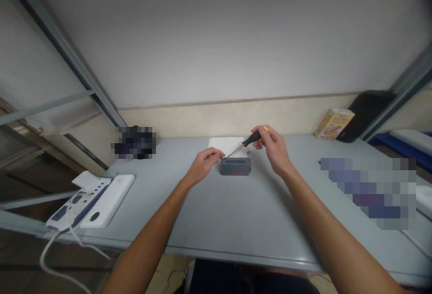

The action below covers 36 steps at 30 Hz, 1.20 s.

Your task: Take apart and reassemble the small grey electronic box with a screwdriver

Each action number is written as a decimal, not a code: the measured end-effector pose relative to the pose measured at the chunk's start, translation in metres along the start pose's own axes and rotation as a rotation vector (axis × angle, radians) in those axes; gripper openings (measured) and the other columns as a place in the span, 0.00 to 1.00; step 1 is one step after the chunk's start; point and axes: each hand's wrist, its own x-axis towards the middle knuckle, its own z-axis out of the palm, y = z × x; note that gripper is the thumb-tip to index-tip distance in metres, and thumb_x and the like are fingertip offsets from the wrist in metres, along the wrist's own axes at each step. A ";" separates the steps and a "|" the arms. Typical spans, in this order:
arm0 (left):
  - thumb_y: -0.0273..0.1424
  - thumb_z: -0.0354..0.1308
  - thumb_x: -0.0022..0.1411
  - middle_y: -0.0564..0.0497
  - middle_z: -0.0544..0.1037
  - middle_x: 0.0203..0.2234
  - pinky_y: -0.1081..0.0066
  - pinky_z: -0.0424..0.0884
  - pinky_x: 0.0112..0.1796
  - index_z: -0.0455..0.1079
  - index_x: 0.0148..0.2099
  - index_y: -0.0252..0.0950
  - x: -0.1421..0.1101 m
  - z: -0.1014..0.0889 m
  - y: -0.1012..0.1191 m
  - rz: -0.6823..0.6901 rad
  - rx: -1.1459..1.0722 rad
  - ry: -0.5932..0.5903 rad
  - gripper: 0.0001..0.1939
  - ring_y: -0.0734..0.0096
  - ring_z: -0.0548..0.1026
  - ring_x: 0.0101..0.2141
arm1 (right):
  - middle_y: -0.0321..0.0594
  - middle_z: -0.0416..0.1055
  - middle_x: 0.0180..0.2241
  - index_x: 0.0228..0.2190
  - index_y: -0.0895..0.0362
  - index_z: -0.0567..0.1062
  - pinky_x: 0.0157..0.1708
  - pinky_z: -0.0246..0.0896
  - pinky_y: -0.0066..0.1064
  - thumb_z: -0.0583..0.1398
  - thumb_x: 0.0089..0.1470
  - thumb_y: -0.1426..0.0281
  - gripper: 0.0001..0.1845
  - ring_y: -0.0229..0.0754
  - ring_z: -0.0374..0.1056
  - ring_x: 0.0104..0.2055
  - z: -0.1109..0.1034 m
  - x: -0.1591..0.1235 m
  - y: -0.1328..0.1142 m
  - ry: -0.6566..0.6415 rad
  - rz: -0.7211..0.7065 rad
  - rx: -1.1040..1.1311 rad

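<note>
A screwdriver (251, 138) with a black handle is gripped in my right hand (275, 146). Its thin shaft slants down to the left, and the tip ends over the back left corner of a dark grey metal box (235, 167) with a row of slots on top. Beside that corner, my left hand (202, 165) has its fingers drawn together at the screwdriver's tip. Whatever those fingertips pinch is too small to tell. Behind the box lies a white sheet (221, 143), partly covered by the shaft.
A power strip (72, 206) and a white power bank (108, 201) lie on the grey table (216, 222) at the left. A yellowish carton (333, 124) leans near a black case (369, 111) at the back right. Blurred-out items (367, 192) lie on the right.
</note>
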 end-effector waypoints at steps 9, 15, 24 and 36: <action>0.37 0.59 0.67 0.47 0.81 0.34 0.69 0.69 0.41 0.79 0.43 0.34 0.000 0.005 -0.004 -0.009 -0.001 -0.007 0.12 0.66 0.76 0.35 | 0.34 0.67 0.22 0.37 0.53 0.79 0.27 0.58 0.30 0.60 0.61 0.47 0.23 0.38 0.63 0.24 0.003 -0.005 -0.012 -0.026 -0.062 -0.104; 0.38 0.62 0.64 0.48 0.80 0.31 0.70 0.68 0.38 0.78 0.41 0.33 0.002 0.009 -0.009 -0.070 -0.119 -0.005 0.12 0.68 0.75 0.34 | 0.40 0.74 0.40 0.48 0.51 0.81 0.36 0.62 0.32 0.59 0.65 0.52 0.20 0.40 0.68 0.35 0.010 -0.007 -0.029 -0.121 -0.206 -0.229; 0.39 0.65 0.58 0.54 0.74 0.24 0.72 0.64 0.33 0.76 0.38 0.33 0.004 0.014 -0.012 -0.195 -0.308 0.001 0.13 0.72 0.71 0.28 | 0.43 0.78 0.45 0.56 0.48 0.75 0.44 0.65 0.38 0.58 0.66 0.58 0.20 0.47 0.72 0.44 0.032 0.009 -0.049 -0.348 -0.277 -0.210; 0.31 0.61 0.54 0.55 0.73 0.23 0.74 0.62 0.30 0.73 0.35 0.35 0.007 0.030 -0.015 -0.241 -0.300 0.108 0.06 0.74 0.70 0.27 | 0.31 0.63 0.25 0.37 0.52 0.72 0.25 0.51 0.30 0.65 0.56 0.49 0.21 0.36 0.57 0.25 0.024 0.008 -0.017 -0.039 -0.116 -0.172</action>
